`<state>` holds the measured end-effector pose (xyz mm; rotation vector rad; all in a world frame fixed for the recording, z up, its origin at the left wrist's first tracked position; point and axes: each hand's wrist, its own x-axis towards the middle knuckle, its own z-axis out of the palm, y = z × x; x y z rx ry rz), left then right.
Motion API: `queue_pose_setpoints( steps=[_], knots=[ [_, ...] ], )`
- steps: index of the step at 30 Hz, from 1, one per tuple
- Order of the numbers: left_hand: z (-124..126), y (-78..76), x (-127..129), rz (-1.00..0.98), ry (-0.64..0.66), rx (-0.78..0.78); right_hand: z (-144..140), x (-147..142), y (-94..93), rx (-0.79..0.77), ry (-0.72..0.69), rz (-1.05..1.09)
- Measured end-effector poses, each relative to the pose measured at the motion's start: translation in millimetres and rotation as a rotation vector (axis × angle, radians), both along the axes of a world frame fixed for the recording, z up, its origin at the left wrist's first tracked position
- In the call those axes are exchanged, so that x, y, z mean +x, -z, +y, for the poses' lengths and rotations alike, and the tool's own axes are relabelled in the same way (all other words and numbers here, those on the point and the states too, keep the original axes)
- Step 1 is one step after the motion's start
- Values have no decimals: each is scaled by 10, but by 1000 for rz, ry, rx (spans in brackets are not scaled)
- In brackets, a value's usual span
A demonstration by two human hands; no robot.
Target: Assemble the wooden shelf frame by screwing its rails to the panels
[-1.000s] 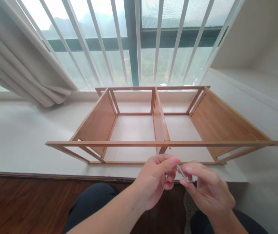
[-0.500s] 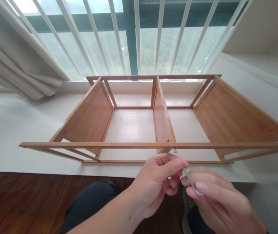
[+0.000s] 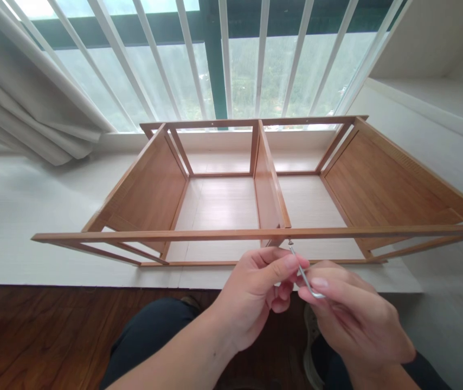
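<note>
**2 hands, 1 hex key at the near rail**

2 hands pinch a thin, bent silver metal hex key [image 3: 305, 277]. Its long axis slants up and left, tip at a small dark screw [image 3: 290, 242] under the light wooden shelf frame's near rail [image 3: 215, 234]. Left hand [image 3: 256, 295] fingers close on the shaft; right hand [image 3: 351, 319] fingers clamp the bend, slightly nearer.

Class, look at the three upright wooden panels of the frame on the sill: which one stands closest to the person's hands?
The middle divider panel: its near end meets the front rail just above the left hand and right hand; the left end panel and right end panel stand far aside.
</note>
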<state>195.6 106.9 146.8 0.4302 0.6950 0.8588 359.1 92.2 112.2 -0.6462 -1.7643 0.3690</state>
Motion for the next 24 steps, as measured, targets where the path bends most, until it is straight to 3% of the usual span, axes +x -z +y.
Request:
queue_pose_setpoints(
  steps=[24],
  knots=[
    [76, 55, -5, -20, 36, 15, -23, -27, 26, 77, 170, -49]
  ],
)
